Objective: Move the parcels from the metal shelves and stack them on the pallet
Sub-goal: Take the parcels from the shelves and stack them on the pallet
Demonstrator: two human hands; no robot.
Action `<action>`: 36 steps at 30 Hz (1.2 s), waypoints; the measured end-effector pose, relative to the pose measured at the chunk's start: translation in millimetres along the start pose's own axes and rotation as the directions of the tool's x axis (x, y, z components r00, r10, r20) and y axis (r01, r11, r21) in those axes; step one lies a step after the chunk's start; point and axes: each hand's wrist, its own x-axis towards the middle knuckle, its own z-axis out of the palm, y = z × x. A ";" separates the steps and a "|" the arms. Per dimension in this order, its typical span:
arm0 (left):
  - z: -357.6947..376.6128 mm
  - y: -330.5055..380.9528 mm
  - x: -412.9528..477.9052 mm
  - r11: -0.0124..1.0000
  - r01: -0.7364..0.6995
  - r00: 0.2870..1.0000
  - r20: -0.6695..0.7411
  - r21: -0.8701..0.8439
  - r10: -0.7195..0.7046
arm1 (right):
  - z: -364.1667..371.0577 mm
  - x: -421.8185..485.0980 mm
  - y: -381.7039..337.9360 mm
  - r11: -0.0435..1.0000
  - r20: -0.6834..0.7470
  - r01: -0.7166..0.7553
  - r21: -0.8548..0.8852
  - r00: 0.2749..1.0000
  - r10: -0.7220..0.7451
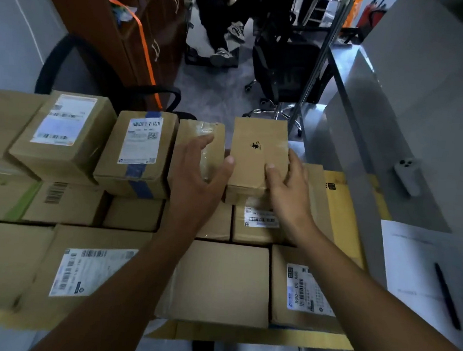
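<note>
Parcel in R hand, L hand over adj. box

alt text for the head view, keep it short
Two bare hands steady a small plain parcel on top of stacked cardboard parcels: the right hand grips its right edge, the left hand touches its left edge.

The top row stands packed side by side: labelled box, taped box, marked box. The one slit, between taped and marked box, is filled by the thumb of the left hand. Right of the marked box the stack drops lower, leaving room where the right hand grips its edge. Farther right the metal shelf walls the stack in. A chair stands behind. Above the front parcels the way is open.
</note>
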 end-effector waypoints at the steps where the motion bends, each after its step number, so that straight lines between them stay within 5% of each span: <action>1: 1.7 0.6 0.8 1.000 -0.001 1.000 0.008 -0.016 0.001 | -0.3 0.5 1.5 1.000 0.000 -0.003 -0.006 1.000 0.003; 10: 9.0 7.4 -6.5 0.998 -0.004 0.991 0.130 -0.058 0.011 | -11.1 -10.5 3.2 0.996 0.020 -0.059 0.074 0.998 0.058; 18: 33.6 48.4 -58.3 0.979 -0.095 0.965 0.223 -0.180 0.134 | -74.4 -85.7 30.0 0.997 -0.170 -0.059 0.058 0.983 0.068; 22: 55.6 85.9 -120.6 0.959 -0.115 0.902 0.377 -0.260 0.210 | -134.1 -161.3 50.8 0.998 -0.327 -0.061 0.006 0.943 0.060; 28: 79.6 156.1 -273.9 0.921 -0.068 0.660 0.675 -0.384 0.330 | -207.6 -351.7 110.1 0.977 -0.573 -0.185 0.106 0.792 0.212; 36: 58.3 219.6 -560.7 0.873 0.046 0.152 0.867 -0.486 0.474 | -255.2 -667.0 158.6 0.870 -0.852 -0.440 0.221 0.347 0.392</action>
